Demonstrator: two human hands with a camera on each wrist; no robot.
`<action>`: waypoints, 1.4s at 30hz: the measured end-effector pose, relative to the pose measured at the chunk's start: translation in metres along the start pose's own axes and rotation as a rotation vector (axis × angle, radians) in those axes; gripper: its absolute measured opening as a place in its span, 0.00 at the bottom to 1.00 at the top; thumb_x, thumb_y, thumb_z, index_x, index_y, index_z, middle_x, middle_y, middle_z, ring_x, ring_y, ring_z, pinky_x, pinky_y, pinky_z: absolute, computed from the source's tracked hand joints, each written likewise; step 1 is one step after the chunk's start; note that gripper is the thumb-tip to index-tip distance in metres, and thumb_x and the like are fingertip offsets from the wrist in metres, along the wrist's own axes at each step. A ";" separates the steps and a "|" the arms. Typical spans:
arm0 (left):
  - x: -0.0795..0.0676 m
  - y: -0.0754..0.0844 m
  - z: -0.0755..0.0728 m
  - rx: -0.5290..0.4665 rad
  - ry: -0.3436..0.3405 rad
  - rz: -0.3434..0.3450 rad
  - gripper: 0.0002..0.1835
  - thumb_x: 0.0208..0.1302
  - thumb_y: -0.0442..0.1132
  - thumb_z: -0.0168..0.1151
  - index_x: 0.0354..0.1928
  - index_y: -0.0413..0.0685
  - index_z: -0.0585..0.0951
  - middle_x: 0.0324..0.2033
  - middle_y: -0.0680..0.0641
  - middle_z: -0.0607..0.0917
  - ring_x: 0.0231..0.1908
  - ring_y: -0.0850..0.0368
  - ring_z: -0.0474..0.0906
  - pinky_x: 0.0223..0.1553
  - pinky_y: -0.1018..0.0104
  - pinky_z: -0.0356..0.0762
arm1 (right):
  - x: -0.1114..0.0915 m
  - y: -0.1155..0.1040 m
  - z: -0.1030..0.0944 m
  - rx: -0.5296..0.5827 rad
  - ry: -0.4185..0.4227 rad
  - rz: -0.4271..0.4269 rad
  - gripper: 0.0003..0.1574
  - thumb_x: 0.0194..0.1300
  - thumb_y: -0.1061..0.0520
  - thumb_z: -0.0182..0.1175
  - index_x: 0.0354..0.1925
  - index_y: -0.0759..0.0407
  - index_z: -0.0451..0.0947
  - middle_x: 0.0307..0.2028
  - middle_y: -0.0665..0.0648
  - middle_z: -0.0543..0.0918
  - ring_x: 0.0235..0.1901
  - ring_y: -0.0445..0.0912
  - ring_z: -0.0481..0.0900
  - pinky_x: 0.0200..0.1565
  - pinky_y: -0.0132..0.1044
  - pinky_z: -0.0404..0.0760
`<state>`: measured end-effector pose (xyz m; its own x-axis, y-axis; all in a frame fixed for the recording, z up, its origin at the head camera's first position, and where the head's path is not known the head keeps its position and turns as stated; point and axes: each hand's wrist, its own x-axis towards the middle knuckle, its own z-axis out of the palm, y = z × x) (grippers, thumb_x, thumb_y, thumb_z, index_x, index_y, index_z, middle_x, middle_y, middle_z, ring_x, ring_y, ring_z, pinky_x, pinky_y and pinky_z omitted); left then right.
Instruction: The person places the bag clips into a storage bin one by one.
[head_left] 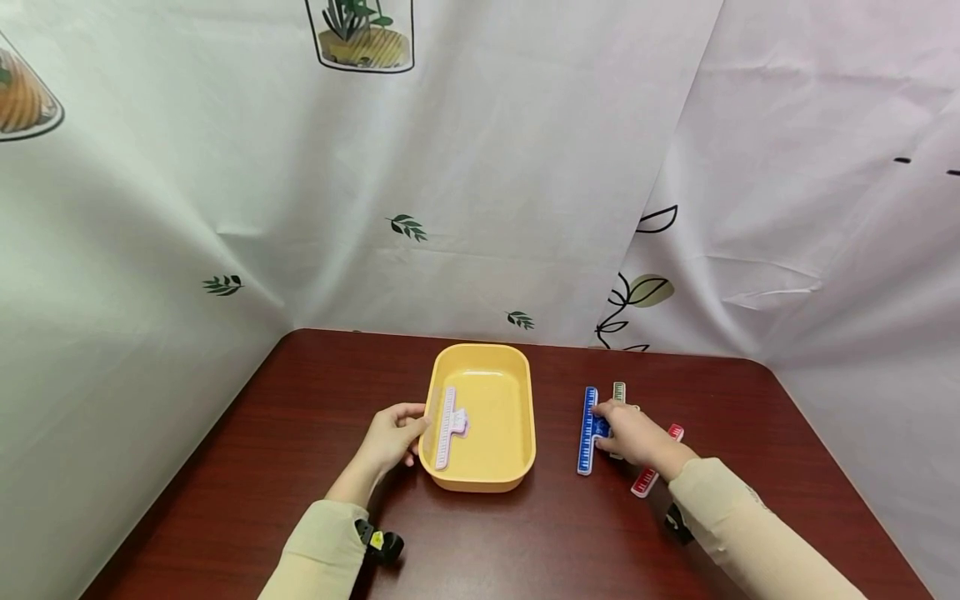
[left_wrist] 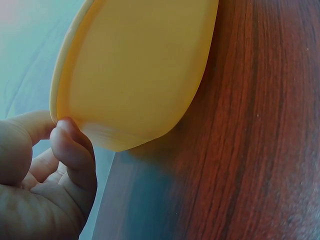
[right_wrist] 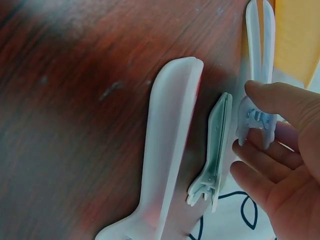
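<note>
My left hand [head_left: 392,435] pinches the left rim of a yellow plastic tray [head_left: 487,479] between thumb and fingers; the left wrist view shows that grip at the tray's edge [left_wrist: 56,90]. Inside the tray lies a pale pink and white sealing clip [head_left: 446,429] with a ruler-like scale. To the right, my right hand [head_left: 633,432] holds a blue sealing clip [head_left: 587,433] by its handle end, thumb on one side and fingers on the other. The right wrist view shows the blue clip's spring [right_wrist: 258,116] by the thumb.
A green sealing clip [head_left: 618,392] lies partly hidden behind my right hand. Under the right forearm is a red sealing clip [head_left: 645,482], partly covered. The dark red-brown wooden table [head_left: 480,550] has a white patterned curtain [head_left: 480,167] behind it.
</note>
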<state>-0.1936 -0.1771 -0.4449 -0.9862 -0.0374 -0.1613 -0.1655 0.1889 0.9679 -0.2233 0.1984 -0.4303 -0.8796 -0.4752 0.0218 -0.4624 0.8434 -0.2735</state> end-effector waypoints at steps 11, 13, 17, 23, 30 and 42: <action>-0.022 0.029 0.001 0.001 -0.029 0.005 0.21 0.62 0.30 0.57 0.56 0.26 0.71 0.20 0.48 0.75 0.15 0.63 0.68 0.13 0.74 0.69 | 0.000 -0.001 0.000 0.033 0.028 0.032 0.29 0.56 0.58 0.67 0.55 0.67 0.73 0.51 0.64 0.78 0.48 0.52 0.78 0.53 0.51 0.78; -0.021 0.029 0.001 0.001 -0.027 0.003 0.21 0.62 0.30 0.57 0.56 0.26 0.72 0.20 0.47 0.75 0.14 0.63 0.68 0.13 0.73 0.68 | 0.000 0.000 0.000 0.038 0.026 0.030 0.30 0.56 0.58 0.67 0.55 0.66 0.73 0.51 0.63 0.78 0.49 0.52 0.78 0.54 0.52 0.77; -0.011 0.014 0.000 -0.001 -0.014 0.011 0.21 0.62 0.32 0.59 0.56 0.29 0.73 0.20 0.48 0.76 0.14 0.63 0.68 0.12 0.73 0.68 | 0.000 0.001 0.001 0.038 0.024 0.020 0.30 0.56 0.57 0.68 0.56 0.66 0.74 0.51 0.63 0.78 0.49 0.52 0.77 0.55 0.55 0.75; -0.004 0.003 0.000 0.013 -0.001 0.015 0.21 0.62 0.33 0.59 0.56 0.30 0.73 0.21 0.48 0.76 0.14 0.62 0.68 0.11 0.72 0.68 | 0.000 0.000 0.002 0.052 0.050 0.011 0.27 0.55 0.57 0.68 0.52 0.67 0.75 0.50 0.63 0.78 0.47 0.52 0.78 0.53 0.51 0.78; -0.001 0.000 0.001 0.013 0.007 0.016 0.20 0.61 0.33 0.59 0.55 0.32 0.74 0.20 0.49 0.75 0.14 0.62 0.68 0.11 0.73 0.68 | 0.002 0.000 0.001 0.052 0.086 -0.011 0.26 0.53 0.58 0.69 0.49 0.68 0.76 0.46 0.63 0.79 0.42 0.51 0.78 0.49 0.49 0.79; -0.001 0.000 0.002 0.023 0.009 0.004 0.20 0.61 0.33 0.59 0.55 0.34 0.75 0.20 0.49 0.75 0.14 0.61 0.68 0.11 0.72 0.68 | 0.002 0.000 0.001 0.080 0.031 0.051 0.24 0.54 0.56 0.69 0.47 0.64 0.76 0.44 0.60 0.81 0.37 0.47 0.77 0.45 0.46 0.81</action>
<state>-0.1930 -0.1755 -0.4449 -0.9868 -0.0457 -0.1552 -0.1614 0.2114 0.9640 -0.2253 0.1971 -0.4313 -0.9055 -0.4229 0.0351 -0.4074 0.8431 -0.3510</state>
